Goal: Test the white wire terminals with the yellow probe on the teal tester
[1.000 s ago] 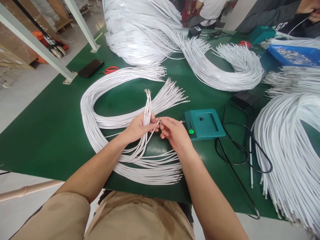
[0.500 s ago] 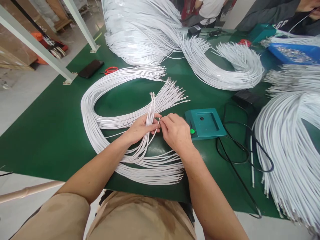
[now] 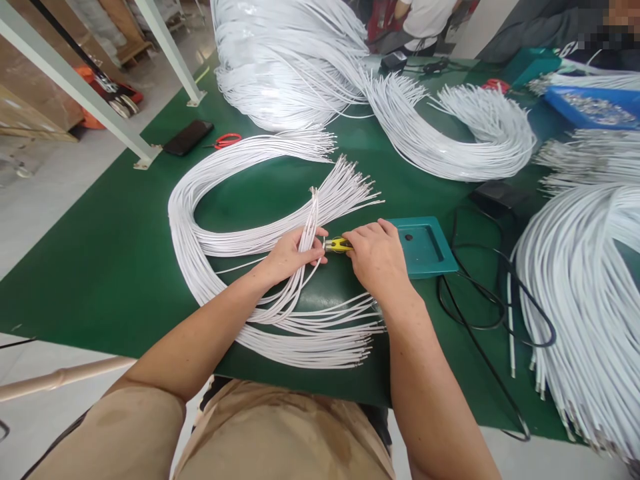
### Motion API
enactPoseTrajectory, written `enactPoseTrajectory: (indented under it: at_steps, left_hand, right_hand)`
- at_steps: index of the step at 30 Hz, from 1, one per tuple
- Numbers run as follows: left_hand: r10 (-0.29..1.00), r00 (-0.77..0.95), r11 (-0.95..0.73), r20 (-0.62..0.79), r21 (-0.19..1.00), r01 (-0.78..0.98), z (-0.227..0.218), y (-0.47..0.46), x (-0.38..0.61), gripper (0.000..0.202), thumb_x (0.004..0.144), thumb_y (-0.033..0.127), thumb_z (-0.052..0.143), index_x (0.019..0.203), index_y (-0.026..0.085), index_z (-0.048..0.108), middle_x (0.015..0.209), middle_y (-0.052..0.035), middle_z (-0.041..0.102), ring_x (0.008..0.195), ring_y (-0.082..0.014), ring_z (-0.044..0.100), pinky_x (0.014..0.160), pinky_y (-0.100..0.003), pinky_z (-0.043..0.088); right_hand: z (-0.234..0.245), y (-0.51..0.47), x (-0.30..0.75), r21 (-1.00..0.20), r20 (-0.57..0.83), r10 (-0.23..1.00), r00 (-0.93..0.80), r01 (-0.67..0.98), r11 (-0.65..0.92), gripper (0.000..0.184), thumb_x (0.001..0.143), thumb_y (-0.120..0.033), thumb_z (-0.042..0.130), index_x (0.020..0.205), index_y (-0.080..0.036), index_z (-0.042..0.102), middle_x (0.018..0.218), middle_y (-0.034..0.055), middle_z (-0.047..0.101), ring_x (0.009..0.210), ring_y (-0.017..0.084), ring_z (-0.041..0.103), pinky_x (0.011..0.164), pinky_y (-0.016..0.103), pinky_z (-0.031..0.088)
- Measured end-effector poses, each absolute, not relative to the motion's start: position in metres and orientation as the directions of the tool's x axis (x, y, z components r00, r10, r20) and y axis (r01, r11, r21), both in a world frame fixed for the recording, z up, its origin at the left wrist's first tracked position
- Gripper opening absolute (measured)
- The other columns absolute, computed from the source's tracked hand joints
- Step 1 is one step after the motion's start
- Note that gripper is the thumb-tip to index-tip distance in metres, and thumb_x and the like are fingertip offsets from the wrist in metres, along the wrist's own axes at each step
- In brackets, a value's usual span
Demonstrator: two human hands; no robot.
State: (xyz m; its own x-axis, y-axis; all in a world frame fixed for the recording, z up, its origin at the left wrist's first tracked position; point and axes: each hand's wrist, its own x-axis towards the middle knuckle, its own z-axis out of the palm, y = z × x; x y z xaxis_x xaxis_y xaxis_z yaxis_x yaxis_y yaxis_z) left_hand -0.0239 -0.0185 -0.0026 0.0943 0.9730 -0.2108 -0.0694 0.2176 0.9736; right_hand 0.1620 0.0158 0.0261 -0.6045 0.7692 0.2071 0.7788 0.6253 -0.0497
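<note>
My left hand (image 3: 293, 255) is closed around a small bundle of white cables (image 3: 311, 220) whose stripped ends point away from me. My right hand (image 3: 379, 257) is closed on a small yellow and black tool (image 3: 339, 245), held against a cable end right beside my left thumb. Both hands hover over a looped coil of white cables (image 3: 210, 220) lying on the green table (image 3: 115, 267). A teal box (image 3: 425, 245) sits just right of my right hand, which covers its near corner.
Large piles of white cables (image 3: 300, 60) fill the back and the right side (image 3: 585, 293). Black cords (image 3: 480, 300) trail from the box. A phone (image 3: 189, 137) and red scissors (image 3: 226, 141) lie at the far left. Other people sit at the far edge.
My right hand let go of the single cable end and moved slightly right; a yellow and black tool now shows in its grip. The left hand kept its bundle.
</note>
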Motion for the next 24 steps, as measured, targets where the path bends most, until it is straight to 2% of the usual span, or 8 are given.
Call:
enactPoseTrajectory:
  at_steps: [7, 11, 14, 17, 20, 24]
  left_hand:
    - [0.974, 0.038, 0.224, -0.224, 0.975, 0.017, -0.012, -0.015, -0.023, 0.037, 0.070, 0.017, 0.070, 0.105, 0.014, 0.059, 0.074, 0.0020, 0.062, 0.066, -0.0146, 0.070, 0.062, -0.024, 0.055]
    - [0.973, 0.013, 0.230, -0.232, 0.970, 0.075, -0.014, -0.015, -0.021, 0.036, 0.069, 0.014, 0.069, 0.104, 0.015, 0.060, 0.075, 0.0018, 0.063, 0.066, -0.0153, 0.070, 0.062, -0.025, 0.056]
    - [0.970, 0.022, 0.238, -0.240, 0.969, 0.069, -0.014, -0.015, -0.020, 0.036, 0.069, 0.015, 0.069, 0.104, 0.014, 0.061, 0.074, 0.0011, 0.064, 0.068, -0.0161, 0.071, 0.061, -0.023, 0.056]
    - [0.969, 0.029, 0.243, -0.245, 0.968, 0.057, -0.014, -0.015, -0.021, 0.036, 0.070, 0.017, 0.070, 0.105, 0.014, 0.061, 0.074, 0.0001, 0.065, 0.070, -0.0171, 0.071, 0.062, -0.025, 0.056]
    - [0.964, 0.038, 0.260, -0.264, 0.962, 0.078, -0.011, -0.015, -0.023, 0.037, 0.070, 0.018, 0.071, 0.104, 0.014, 0.061, 0.075, -0.0008, 0.065, 0.072, -0.0180, 0.072, 0.063, -0.025, 0.056]
    - [0.957, 0.029, 0.286, -0.290, 0.953, 0.097, -0.006, -0.015, -0.028, 0.038, 0.069, 0.021, 0.073, 0.104, 0.014, 0.060, 0.076, -0.0011, 0.065, 0.073, -0.0186, 0.071, 0.065, -0.026, 0.055]
  right_hand:
    - [0.028, 0.021, 0.162, -0.015, 0.204, 0.771, -0.603, 0.785, 0.619, 0.024, 0.082, -0.012, 0.052, 0.090, -0.016, 0.074, 0.074, 0.0077, 0.071, 0.083, 0.024, 0.051, 0.089, 0.038, 0.034]
    - [0.027, 0.020, 0.161, -0.020, 0.195, 0.775, -0.601, 0.788, 0.615, 0.023, 0.083, -0.015, 0.054, 0.091, -0.016, 0.075, 0.072, 0.0079, 0.070, 0.081, 0.024, 0.052, 0.090, 0.040, 0.036]
    - [0.027, 0.018, 0.165, -0.055, 0.248, 0.776, -0.580, 0.791, 0.609, 0.024, 0.087, -0.021, 0.053, 0.102, -0.017, 0.072, 0.089, 0.0084, 0.073, 0.096, 0.026, 0.055, 0.105, 0.048, 0.027]
    - [0.025, 0.019, 0.173, -0.080, 0.387, 0.834, -0.394, 0.886, 0.456, 0.031, 0.092, -0.026, 0.047, 0.115, -0.017, 0.064, 0.120, 0.0116, 0.065, 0.121, 0.030, 0.048, 0.111, 0.061, 0.012]
    - [0.019, 0.022, 0.181, -0.093, 0.431, 0.878, -0.209, 0.957, 0.274, 0.036, 0.094, -0.026, 0.043, 0.124, -0.014, 0.057, 0.134, 0.0173, 0.055, 0.130, 0.034, 0.041, 0.107, 0.067, 0.016]
    - [0.016, 0.024, 0.184, -0.099, 0.419, 0.886, -0.199, 0.960, 0.263, 0.038, 0.094, -0.027, 0.043, 0.127, -0.012, 0.055, 0.133, 0.0192, 0.055, 0.130, 0.035, 0.042, 0.107, 0.065, 0.020]
